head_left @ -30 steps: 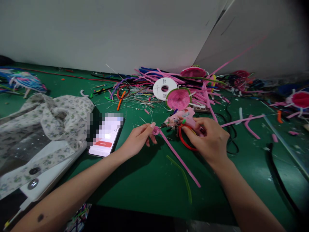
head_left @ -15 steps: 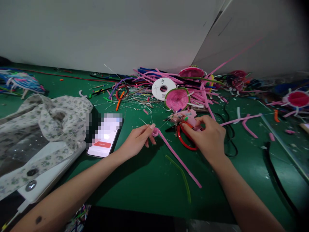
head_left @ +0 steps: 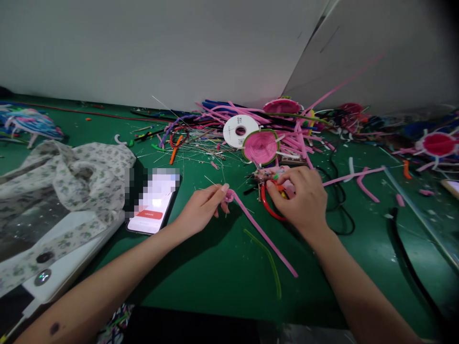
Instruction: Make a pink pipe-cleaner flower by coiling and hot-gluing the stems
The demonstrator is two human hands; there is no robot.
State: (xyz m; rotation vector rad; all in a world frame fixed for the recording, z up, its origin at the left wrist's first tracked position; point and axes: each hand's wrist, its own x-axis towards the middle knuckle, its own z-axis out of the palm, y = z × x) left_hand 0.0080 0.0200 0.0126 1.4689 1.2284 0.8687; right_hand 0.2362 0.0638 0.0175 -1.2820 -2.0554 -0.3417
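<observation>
My left hand point(head_left: 210, 203) pinches the small coiled end of a pink pipe cleaner point(head_left: 263, 234) between thumb and fingers. The pipe cleaner's straight tail slants down to the right over the green table, and thin wires stick out around the coil. To the right, my right hand point(head_left: 299, 196) has its curled fingers around a pink glue gun point(head_left: 267, 174), whose messy tip points left. Red-handled pliers point(head_left: 267, 205) lie under and against the glue gun, partly hidden by that hand. A green pipe cleaner point(head_left: 270, 258) lies nearer me.
Behind the hands are a white spool point(head_left: 234, 131), a pink coiled disc with green rim point(head_left: 261, 147) and a heap of pipe cleaners point(head_left: 215, 112). A phone point(head_left: 154, 200) and floral cloth point(head_left: 89, 177) lie left. A black cable point(head_left: 344, 231) loops on the right.
My right hand has shifted a little left, further over the glue gun and the red handles. My left hand stays on the pink coil. The view has drifted slightly.
</observation>
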